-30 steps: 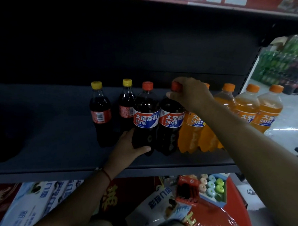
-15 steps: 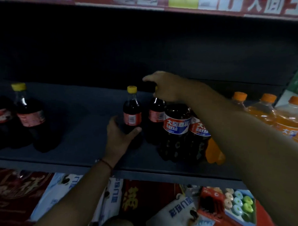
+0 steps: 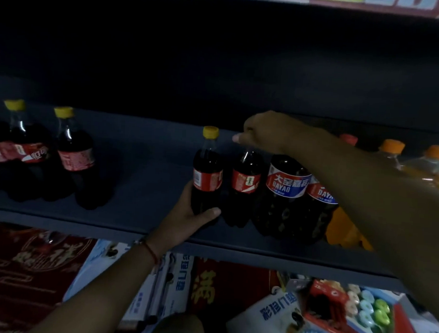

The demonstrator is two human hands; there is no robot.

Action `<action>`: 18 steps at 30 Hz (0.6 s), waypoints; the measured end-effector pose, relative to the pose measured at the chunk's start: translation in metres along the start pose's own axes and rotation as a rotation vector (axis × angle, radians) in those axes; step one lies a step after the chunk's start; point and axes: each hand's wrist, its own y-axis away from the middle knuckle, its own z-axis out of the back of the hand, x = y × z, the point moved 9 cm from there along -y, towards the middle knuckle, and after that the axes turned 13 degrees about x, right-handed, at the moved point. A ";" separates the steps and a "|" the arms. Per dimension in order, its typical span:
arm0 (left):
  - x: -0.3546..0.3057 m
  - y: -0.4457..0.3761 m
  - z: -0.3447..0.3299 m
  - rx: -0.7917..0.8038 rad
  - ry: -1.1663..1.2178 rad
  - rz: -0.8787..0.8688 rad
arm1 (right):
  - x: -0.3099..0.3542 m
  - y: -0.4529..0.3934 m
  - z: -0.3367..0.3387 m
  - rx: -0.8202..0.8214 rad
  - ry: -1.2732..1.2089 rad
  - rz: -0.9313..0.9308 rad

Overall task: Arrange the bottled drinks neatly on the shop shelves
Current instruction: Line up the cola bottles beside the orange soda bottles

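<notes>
On the dark shelf [image 3: 141, 228] stand two small cola bottles with red labels. My left hand [image 3: 186, 220] grips the base of the left cola bottle [image 3: 207, 173], which has a yellow cap. My right hand [image 3: 267, 133] closes over the top of the second cola bottle [image 3: 246, 177], hiding its cap. Right of these stand two large dark Dayao bottles [image 3: 286, 193] with red and blue labels, partly behind my right forearm. Orange soda bottles [image 3: 393, 157] follow at the far right.
Three more yellow-capped cola bottles [image 3: 74, 156] stand at the shelf's left end, with an open gap of shelf between them and my hands. Below the shelf lie red packages [image 3: 23, 266], blue-and-white boxes [image 3: 169, 279] and a box of coloured items [image 3: 367, 311].
The view has swung left, bringing more cola bottles into sight. My left hand went from the Dayao bottle to the left cola bottle; my right moved from a Dayao cap to the second cola's top.
</notes>
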 end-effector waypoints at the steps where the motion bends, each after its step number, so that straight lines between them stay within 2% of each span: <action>1: 0.001 -0.002 0.002 -0.059 -0.033 0.004 | 0.003 0.003 0.001 -0.023 0.012 0.002; 3: 0.002 -0.005 0.007 -0.159 -0.133 0.004 | 0.009 0.006 0.003 -0.061 0.077 -0.007; 5: 0.001 -0.005 0.012 -0.167 -0.111 -0.007 | 0.009 0.007 0.003 -0.048 0.095 -0.020; 9: 0.001 -0.003 0.011 0.040 0.019 -0.006 | 0.003 0.014 0.001 0.038 -0.021 0.032; 11: 0.005 -0.005 0.007 0.103 0.043 0.051 | 0.000 0.016 0.002 0.039 -0.050 0.042; 13: 0.006 -0.009 0.002 0.075 0.035 0.086 | -0.002 0.016 0.002 0.039 -0.039 0.023; 16: -0.002 -0.013 0.001 -0.048 -0.106 0.015 | -0.007 0.016 0.003 0.027 0.006 -0.021; 18: 0.000 -0.013 0.000 -0.023 -0.053 0.001 | -0.011 0.016 0.003 0.009 0.007 -0.025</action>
